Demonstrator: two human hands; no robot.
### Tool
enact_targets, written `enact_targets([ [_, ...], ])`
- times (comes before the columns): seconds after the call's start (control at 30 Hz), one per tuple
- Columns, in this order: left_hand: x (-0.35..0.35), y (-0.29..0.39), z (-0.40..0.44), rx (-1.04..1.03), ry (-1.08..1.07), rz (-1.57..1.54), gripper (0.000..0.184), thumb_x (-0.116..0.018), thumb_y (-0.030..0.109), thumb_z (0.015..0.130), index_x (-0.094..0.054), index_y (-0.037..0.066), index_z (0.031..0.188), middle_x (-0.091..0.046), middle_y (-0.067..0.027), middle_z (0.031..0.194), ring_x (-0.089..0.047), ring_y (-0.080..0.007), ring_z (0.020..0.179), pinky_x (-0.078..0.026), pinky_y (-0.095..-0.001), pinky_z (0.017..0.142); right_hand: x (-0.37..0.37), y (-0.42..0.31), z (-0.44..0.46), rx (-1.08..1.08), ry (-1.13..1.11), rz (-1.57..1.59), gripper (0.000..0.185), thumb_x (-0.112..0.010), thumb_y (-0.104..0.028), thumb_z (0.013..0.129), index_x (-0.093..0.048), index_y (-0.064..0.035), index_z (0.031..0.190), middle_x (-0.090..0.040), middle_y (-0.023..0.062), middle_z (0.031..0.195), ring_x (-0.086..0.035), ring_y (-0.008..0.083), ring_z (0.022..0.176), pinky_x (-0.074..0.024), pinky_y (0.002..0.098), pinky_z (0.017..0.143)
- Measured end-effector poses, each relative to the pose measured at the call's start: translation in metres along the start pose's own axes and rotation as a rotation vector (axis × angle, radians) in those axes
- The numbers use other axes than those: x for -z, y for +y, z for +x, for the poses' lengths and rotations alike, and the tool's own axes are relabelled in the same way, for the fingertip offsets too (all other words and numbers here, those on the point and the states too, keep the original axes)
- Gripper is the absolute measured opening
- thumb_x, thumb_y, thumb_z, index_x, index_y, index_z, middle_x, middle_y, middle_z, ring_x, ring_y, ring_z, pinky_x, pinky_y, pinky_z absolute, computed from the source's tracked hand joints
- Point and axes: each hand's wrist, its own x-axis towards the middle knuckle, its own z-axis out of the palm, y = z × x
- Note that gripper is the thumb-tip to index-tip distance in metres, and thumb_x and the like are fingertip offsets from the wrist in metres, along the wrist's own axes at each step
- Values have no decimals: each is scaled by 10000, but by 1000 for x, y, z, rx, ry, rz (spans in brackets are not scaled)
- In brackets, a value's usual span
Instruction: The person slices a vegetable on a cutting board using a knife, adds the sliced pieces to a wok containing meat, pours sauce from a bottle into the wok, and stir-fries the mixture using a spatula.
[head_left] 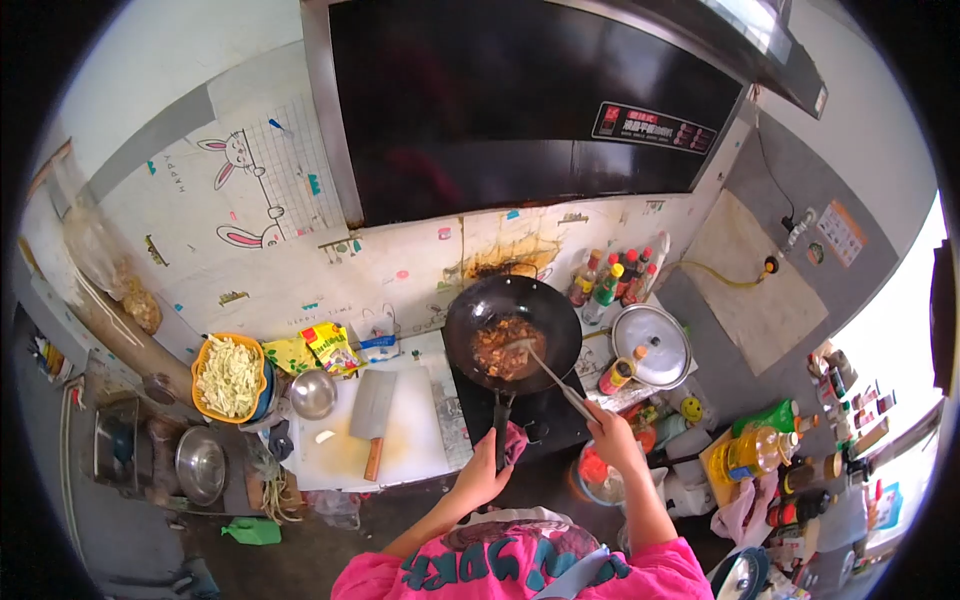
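Observation:
A black wok (pixel 463 325) sits on the black stove (pixel 473 398), with browned pieces of food (pixel 505 345) in its bottom. My left hand (pixel 482 470) is closed round the wok handle, beside a dark pink cloth (pixel 515 443). In my right hand (pixel 608 432) is the handle of a metal spatula (pixel 560 383), whose blade rests in the food. Left of the stove, a cleaver (pixel 373 405) with a wooden handle lies on a white cutting board (pixel 418 425), near a small white piece (pixel 324 436).
A yellow basket of shredded vegetable (pixel 230 377), a metal bowl (pixel 314 394) and a yellow packet (pixel 331 347) stand left. Sauce bottles (pixel 604 290), a lidded pot (pixel 651 345) and an oil bottle (pixel 752 452) are right. A range hood (pixel 500 110) hangs above.

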Motion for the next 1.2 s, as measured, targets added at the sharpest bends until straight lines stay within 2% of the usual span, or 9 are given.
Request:
enact_targets([
  [0.07,-1,0,-2,25,3,5,803,-641,213,819,-157,-85,1387,-385,-353,1285,-434,-472,1172,-381,-443,984,28,-7,-14,29,3,-30,403,-560,-46,814,-552,-31,1216,-619,248,1017,-595,380,973,-466,386,833],
  [0.2,6,11,1,117,-70,2,784,-621,224,834,-161,-87,1387,-387,-349,1282,-435,-471,1167,-378,-439,989,48,-12,-29,66,-93,-78,382,-554,-49,811,-562,7,1189,-626,252,983,-603,380,949,-472,382,811],
  [0.33,5,13,-1,118,-51,55,770,-615,206,830,-167,-88,1382,-400,-342,1261,-454,-471,1134,-397,-443,962,35,-25,-20,-40,-161,-14,381,-539,-86,828,-544,1,1199,-619,263,966,-582,410,938,-461,438,820],
  [0.47,-1,7,-1,88,2,86,763,-618,187,812,-179,-92,1371,-427,-329,1218,-486,-471,1079,-432,-449,910,-12,13,6,97,-90,-6,426,-537,-68,831,-499,-17,1252,-606,275,978,-580,423,920,-468,452,790],
  [0.57,-2,7,-5,82,21,104,765,-625,183,807,-186,-89,1370,-434,-323,1214,-492,-464,1076,-436,-446,905,-29,18,13,62,-96,-25,448,-553,-67,827,-495,-36,1271,-611,266,1005,-586,416,940,-471,431,803],
  [0.77,-5,7,-5,54,62,158,764,-631,174,803,-189,-85,1370,-447,-311,1196,-506,-457,1056,-448,-442,883,2,17,1,17,-103,-128,455,-569,-65,810,-530,-112,1260,-623,233,1006,-585,406,936,-476,443,804],
  [0.97,-4,11,-5,75,75,154,757,-622,175,806,-190,-80,1372,-451,-306,1191,-509,-454,1051,-449,-445,878,-3,25,15,205,100,0,432,-562,-41,810,-532,-71,1240,-605,248,895,-581,434,847,-471,471,731],
  [1.07,-6,12,-5,84,83,155,756,-620,178,806,-191,-78,1373,-450,-306,1195,-507,-453,1054,-447,-446,883,-23,23,34,43,36,12,414,-567,-51,819,-538,-36,1231,-618,246,995,-582,407,948,-467,421,811],
  [1.2,-6,10,-6,68,89,169,754,-620,181,808,-192,-81,1372,-442,-307,1213,-500,-451,1067,-445,-442,891,-45,34,30,89,50,3,424,-571,-55,815,-540,-61,1237,-611,240,956,-582,419,892,-467,447,778],
])
